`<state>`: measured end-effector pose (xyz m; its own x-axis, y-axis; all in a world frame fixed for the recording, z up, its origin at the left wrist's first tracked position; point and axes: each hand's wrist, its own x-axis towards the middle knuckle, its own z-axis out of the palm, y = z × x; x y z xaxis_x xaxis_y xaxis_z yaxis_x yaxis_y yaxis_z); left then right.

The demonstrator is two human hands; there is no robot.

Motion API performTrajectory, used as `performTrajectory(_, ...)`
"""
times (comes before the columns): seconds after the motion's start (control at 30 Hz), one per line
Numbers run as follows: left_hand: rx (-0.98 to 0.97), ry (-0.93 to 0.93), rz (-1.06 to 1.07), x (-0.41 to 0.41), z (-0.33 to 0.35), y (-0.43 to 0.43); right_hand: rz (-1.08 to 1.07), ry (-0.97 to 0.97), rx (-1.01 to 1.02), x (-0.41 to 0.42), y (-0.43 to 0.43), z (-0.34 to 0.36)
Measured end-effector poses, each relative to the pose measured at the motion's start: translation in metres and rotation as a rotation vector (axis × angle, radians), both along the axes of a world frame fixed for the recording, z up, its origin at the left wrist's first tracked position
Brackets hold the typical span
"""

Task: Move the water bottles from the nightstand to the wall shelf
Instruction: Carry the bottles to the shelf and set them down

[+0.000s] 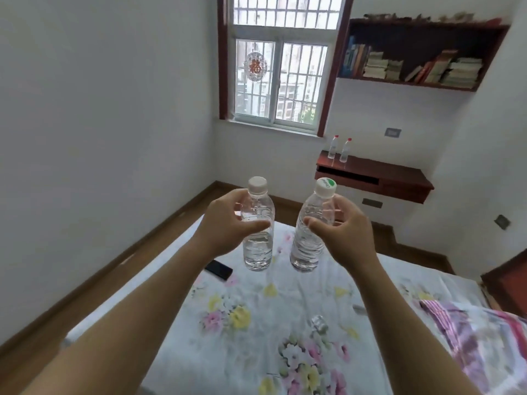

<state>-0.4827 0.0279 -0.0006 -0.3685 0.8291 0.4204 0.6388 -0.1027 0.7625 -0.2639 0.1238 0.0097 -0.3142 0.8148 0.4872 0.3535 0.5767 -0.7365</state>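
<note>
My left hand (228, 226) grips a clear water bottle with a white cap (258, 246) around its middle, held upright above the bed. My right hand (345, 232) grips a second clear bottle whose white cap has a green mark (306, 246), tilted slightly left. Both are raised in front of me. Across the room a low red-brown wall shelf (399, 175) is fixed under the window's right corner. Two small red-capped bottles (332, 146) (345, 150) stand at its left end.
A bed with a flowered sheet (256, 323) fills the foreground, with a dark phone (219, 269) and a small silver object (318, 323) on it. A striped blanket (479, 332) lies at right. A high bookshelf (422, 52) holds books beside the barred window (281, 78).
</note>
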Motion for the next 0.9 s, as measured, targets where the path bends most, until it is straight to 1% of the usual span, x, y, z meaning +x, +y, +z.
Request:
performTrajectory(0.27, -0.029, -0.002, 0.129, -0.159, -0.004, -0.091, 0.155, 0.055, -0.035, -0.173, -0.059, -0.012)
performTrajectory(0.4, -0.028, -0.013, 0.208, -0.229, -0.002, -0.121, 0.199, 0.013, 0.000, -0.255, -0.074, -0.013)
performTrajectory(0.67, -0.039, -0.070, 0.303, -0.367, -0.016, -0.129, 0.318, -0.004, 0.023, -0.414, -0.062, -0.021)
performTrajectory(0.9, -0.025, -0.115, 0.369, -0.488, -0.009, -0.124, 0.389, -0.004, 0.013, -0.546, -0.046, -0.016)
